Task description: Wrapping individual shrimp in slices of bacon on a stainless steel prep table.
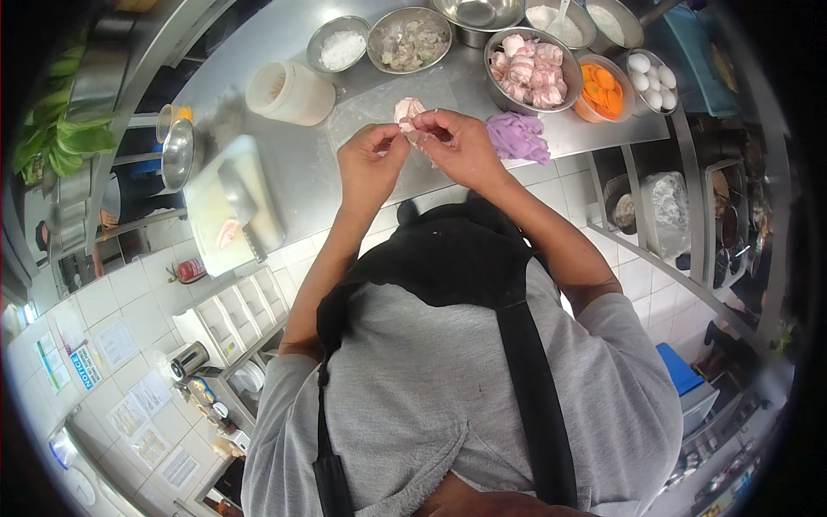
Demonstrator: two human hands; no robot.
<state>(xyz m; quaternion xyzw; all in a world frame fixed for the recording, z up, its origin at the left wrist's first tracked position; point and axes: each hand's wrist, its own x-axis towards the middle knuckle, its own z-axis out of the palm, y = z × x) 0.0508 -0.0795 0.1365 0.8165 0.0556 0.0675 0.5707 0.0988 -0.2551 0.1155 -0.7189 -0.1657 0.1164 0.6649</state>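
A single fisheye view looked steeply down from the person's head, close over their chest and forearms, facing a steel bench (293, 172) ahead. Edges curved toward the dark round rim; tiled wall filled the left.

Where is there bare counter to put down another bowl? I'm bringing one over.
Bare steel lies between the cutting board, white tub and hands. The far edge is crowded: bowls of meat rolls, carrots, eggs.

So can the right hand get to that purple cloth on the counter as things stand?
Probably yes. The right hand is beside the purple cloth with nothing between them, though its fingers are pinching a pink piece of meat along with the left hand.
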